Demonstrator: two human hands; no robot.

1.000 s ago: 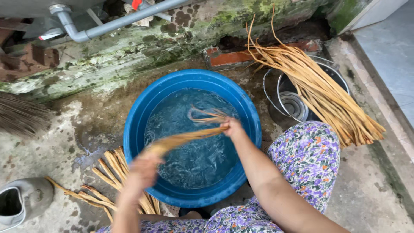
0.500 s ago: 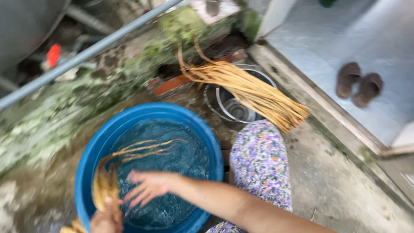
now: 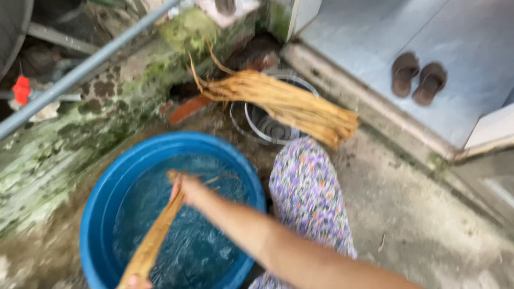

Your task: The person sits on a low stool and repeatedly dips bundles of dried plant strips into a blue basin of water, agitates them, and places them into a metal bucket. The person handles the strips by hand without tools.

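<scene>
The right hand (image 3: 184, 188) is closed around one end of a bundle of tan strips (image 3: 155, 238) held slanting over the water in the blue basin (image 3: 101, 214). The left hand (image 3: 138, 281) barely shows at the bundle's lower end, at the basin's near rim; its grip cannot be told. Beyond the basin, more strips (image 3: 284, 104) lie across a metal bowl (image 3: 267, 128), and brown sandals (image 3: 417, 77) sit well apart on the step

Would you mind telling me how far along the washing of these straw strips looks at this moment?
Seemingly done: a big bundle rests across the metal basins. In hand: the right hand and left hand hold one bunch over the water-filled blue tub. What remains unwashed is out of view.
</scene>
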